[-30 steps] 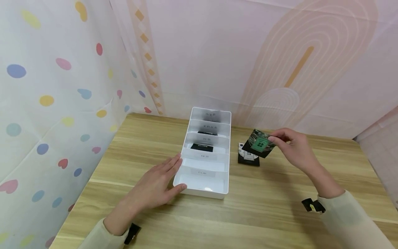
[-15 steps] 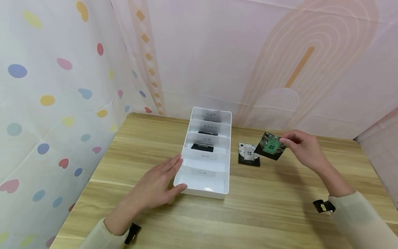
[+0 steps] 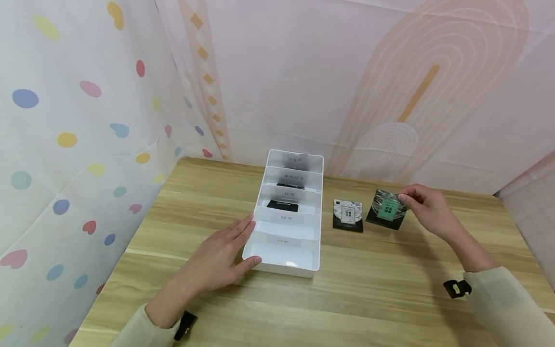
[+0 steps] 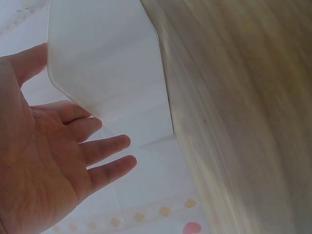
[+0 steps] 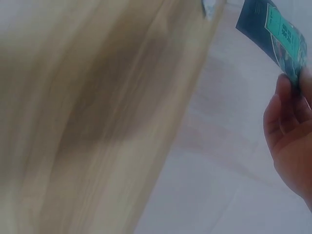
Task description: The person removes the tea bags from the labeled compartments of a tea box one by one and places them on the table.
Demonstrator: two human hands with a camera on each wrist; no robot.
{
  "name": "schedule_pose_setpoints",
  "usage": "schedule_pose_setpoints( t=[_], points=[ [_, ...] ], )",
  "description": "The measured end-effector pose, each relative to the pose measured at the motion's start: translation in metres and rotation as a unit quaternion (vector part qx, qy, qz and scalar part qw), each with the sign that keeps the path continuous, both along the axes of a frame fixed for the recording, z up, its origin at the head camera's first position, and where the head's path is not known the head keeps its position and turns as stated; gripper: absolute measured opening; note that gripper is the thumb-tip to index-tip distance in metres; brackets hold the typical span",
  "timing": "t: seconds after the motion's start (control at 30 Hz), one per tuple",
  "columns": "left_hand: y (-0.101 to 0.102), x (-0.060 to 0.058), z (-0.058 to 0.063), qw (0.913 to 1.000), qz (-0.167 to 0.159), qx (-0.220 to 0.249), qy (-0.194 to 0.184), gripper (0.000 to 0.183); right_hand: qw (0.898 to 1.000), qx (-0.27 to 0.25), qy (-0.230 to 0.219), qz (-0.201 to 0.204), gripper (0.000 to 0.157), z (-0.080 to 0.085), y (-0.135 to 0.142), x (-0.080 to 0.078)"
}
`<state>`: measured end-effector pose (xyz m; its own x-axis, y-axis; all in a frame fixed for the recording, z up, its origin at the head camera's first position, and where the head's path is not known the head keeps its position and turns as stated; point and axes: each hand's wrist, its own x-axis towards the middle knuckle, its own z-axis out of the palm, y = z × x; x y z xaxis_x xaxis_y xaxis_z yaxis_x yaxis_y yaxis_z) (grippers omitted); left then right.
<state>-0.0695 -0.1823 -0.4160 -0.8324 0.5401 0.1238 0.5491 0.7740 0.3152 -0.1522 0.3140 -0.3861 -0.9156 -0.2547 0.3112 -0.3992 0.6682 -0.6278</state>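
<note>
Between thumb and fingers my right hand [image 3: 429, 207] pinches the upper right corner of a dark sachet with a green label [image 3: 387, 210]. In the right wrist view this green-labelled sachet [image 5: 278, 31] tilts up from the fingertips. Left of it, a black-and-white sachet [image 3: 348, 215] lies flat on the table. My left hand [image 3: 221, 253] rests with fairly straight fingers along the left side of a white divided box [image 3: 281, 270]. In the left wrist view, the fingertips of the left hand [image 4: 53, 156] are right at the rim of the box [image 4: 107, 73].
Labelled compartments run front to back in the box. A dark sachet [image 3: 283, 206] lies in the middle one and another dark packet [image 3: 290, 186] behind it. The wooden table [image 3: 277, 313] meets a patterned cloth [image 3: 277, 96] at the back and left.
My right hand has moved to the right with the green-labelled sachet, away from the black-and-white sachet it overlapped, and lowered it slightly. The left hand has stayed at the box.
</note>
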Motion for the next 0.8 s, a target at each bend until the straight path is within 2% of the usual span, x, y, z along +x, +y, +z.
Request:
schedule_pose_setpoints(
  t=[0.4, 0.8],
  points=[
    [-0.001, 0.001, -0.001, 1.0, 0.004, -0.004, -0.005, 0.081, 0.999, 0.023, -0.042, -0.004, 0.013, -0.014, 0.015, -0.01],
    [0.0, 0.0, 0.0, 0.9999, 0.002, 0.004, -0.01, 0.083, 0.994, 0.053, -0.092, -0.008, 0.016, -0.031, 0.018, -0.027]
  ],
)
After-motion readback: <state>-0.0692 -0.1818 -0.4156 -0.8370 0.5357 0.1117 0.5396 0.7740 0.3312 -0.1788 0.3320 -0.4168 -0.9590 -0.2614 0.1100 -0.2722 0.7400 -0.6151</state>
